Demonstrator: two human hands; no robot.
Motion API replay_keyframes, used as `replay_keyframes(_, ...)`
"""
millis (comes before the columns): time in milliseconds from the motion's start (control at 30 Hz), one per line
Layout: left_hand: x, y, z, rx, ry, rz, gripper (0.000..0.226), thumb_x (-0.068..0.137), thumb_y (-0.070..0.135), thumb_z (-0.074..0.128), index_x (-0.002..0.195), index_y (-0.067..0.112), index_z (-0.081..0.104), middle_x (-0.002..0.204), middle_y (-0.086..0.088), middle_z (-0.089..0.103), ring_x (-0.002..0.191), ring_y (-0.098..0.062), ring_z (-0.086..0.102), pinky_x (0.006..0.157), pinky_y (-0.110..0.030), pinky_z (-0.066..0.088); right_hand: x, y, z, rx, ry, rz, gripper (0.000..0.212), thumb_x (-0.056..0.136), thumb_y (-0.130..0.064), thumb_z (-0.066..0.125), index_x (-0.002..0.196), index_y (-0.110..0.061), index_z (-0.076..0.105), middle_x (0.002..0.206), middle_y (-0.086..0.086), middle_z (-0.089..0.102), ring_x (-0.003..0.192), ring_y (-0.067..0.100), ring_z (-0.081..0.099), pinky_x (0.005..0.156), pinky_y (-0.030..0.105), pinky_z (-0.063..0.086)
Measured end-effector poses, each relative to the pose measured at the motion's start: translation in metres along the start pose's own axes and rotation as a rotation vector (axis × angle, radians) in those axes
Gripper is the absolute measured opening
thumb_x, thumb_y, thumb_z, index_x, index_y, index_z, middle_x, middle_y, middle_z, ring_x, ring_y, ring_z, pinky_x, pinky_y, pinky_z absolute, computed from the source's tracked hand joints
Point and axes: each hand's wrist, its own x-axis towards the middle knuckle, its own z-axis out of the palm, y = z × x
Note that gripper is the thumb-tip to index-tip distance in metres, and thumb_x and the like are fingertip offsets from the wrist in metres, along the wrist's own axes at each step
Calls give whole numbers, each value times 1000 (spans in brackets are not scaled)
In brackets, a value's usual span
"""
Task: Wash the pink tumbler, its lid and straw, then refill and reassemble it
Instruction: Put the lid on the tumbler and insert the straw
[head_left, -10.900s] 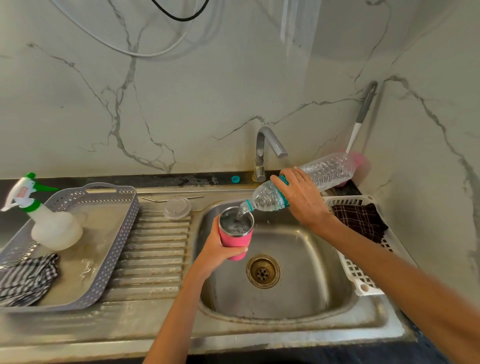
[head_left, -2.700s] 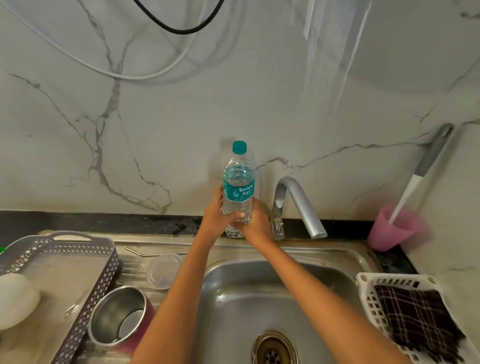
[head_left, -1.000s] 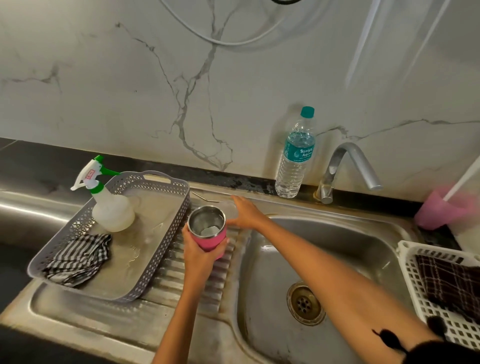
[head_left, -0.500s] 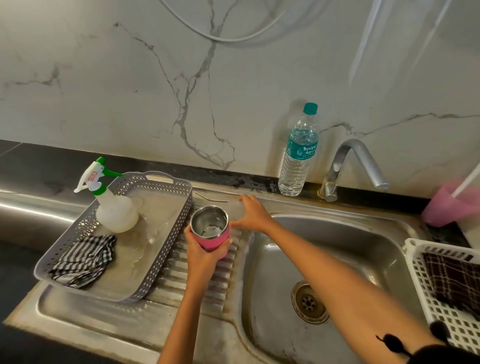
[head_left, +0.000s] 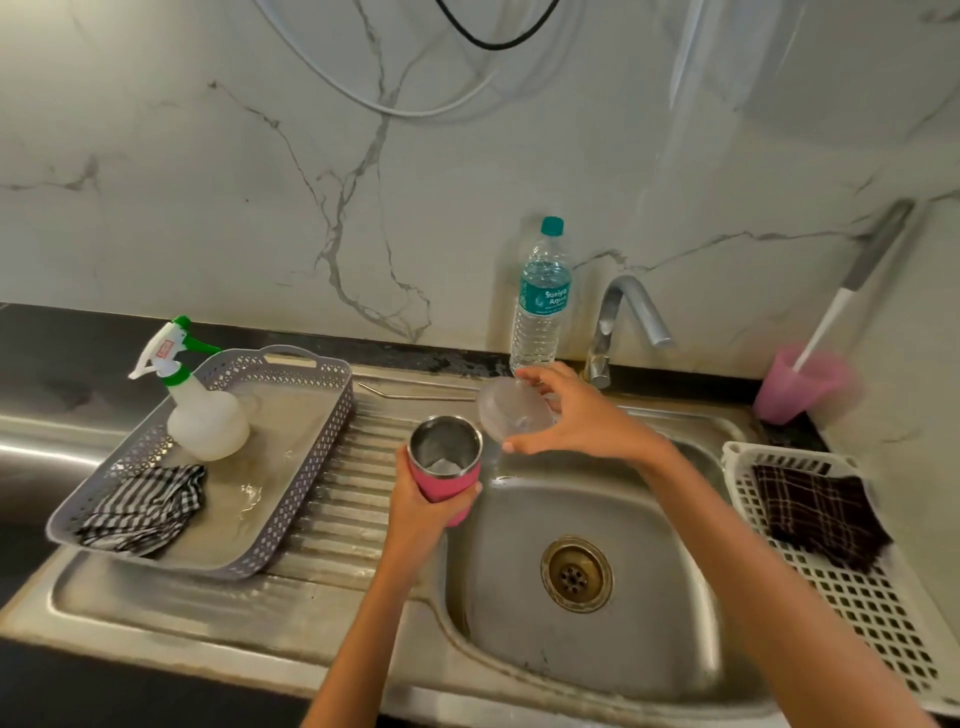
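The tumbler (head_left: 445, 467) and lid (head_left: 506, 415) are held at the sink's (head_left: 660, 613) left edge.
The open tumbler is wrapped by fingers of the left hand (head_left: 415, 512); the tilted lid, just beside it, is pinched by fingers of the right hand (head_left: 582, 421).

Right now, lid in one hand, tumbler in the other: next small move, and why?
Probably move the lid, held in the right hand, over the tumbler and seat it: the left hand holds it upright, mouth open, water inside, lid just beside the rim.
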Motion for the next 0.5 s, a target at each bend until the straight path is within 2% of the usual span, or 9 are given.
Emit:
replay_keyframes(167, -23, 13, 34, -20, -107, 40, 87, 56, 14, 95, 127, 33, 48, 119, 8, 65, 108, -11, 64, 84, -27, 56, -27, -29, -26, -196, -64, -135, 91, 67, -49, 82, 142, -26, 37, 131, -10, 38, 119, 7, 39, 99, 24, 37)
replay_keyframes(300, -36, 31, 54, -50, -182, 95, 85, 61, 0, 90, 130, 25, 47, 119, 6, 64, 108, -9, 64, 75, -20, 55, -39, -27, -33, -276, -125, -111, 90, 66, -48, 83, 140, -24, 39, 132, -10, 40, 119, 8, 40, 102, 27, 40)
replay_keyframes(433, -44, 38, 68, -37, -238, 89, 85, 62, 7, 92, 126, 40, 46, 114, 21, 64, 109, -5, 63, 77, -21, 55, -54, -18, -36, -278, -103, -95, 85, 67, -45, 84, 138, -21, 43, 129, -9, 45, 115, 9, 45, 100, 27, 42)
replay_keyframes(500, -46, 41, 73, -37, -258, 76, 84, 63, 8, 92, 125, 42, 46, 114, 22, 64, 109, -6, 63, 78, -23, 56, -60, -15, -37, -255, -91, -84, 85, 67, -47, 83, 138, -21, 43, 130, -9, 46, 115, 9, 46, 97, 25, 43)
